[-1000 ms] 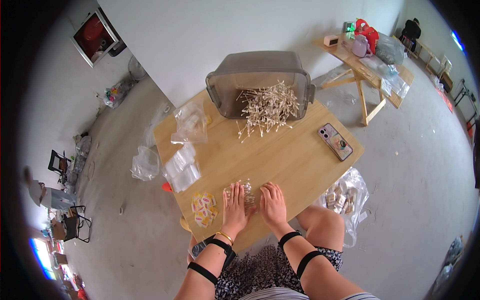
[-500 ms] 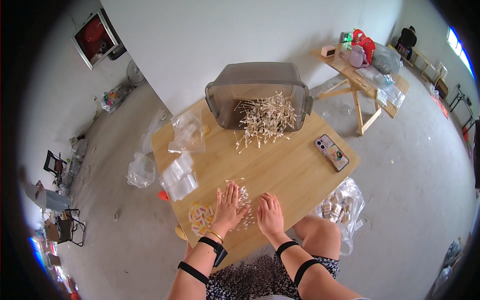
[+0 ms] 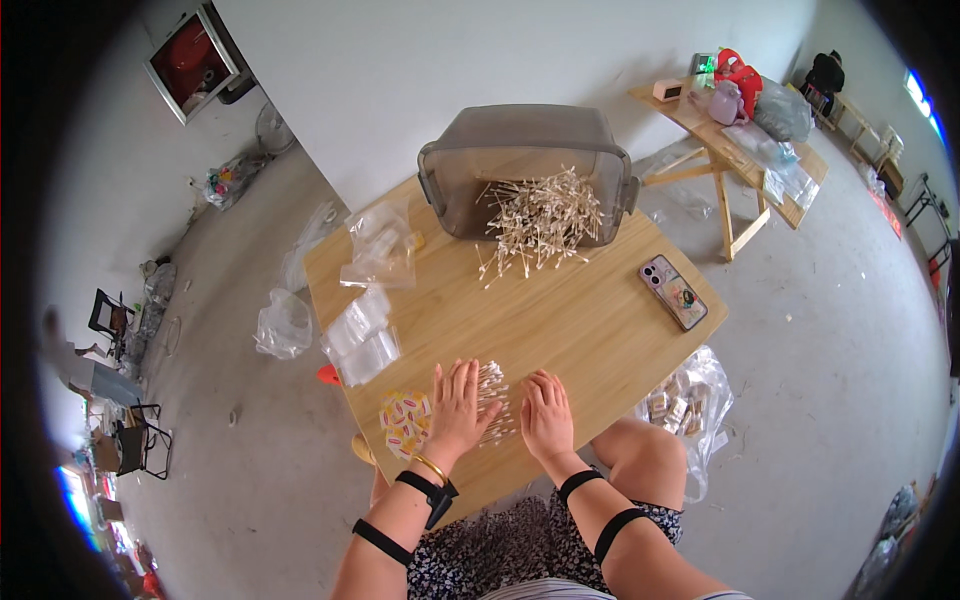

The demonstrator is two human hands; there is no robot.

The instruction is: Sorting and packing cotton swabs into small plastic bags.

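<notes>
A neat bunch of white-tipped cotton swabs lies on the wooden table in front of me. My left hand rests flat along the left side of the bunch, fingers stretched out, thumb over its edge. To the right of the swabs, a small gap away, my right hand lies on the table with its fingers close together and slightly bent; nothing shows in it. Beside my left hand sit several yellow-and-white printed slips. Farther off, a tipped grey plastic bin spills a heap of loose swabs.
Clear plastic bags lie on the table's left side, with another bag behind them. A phone is near the right edge. Below that edge a clear bag of small packs stands on the floor. A second table holds assorted things.
The single swab that lay crosswise beyond my left fingertips no longer shows there. Both hands stay beside the bunch, with only slight shifts. The whole view has tilted a little.
</notes>
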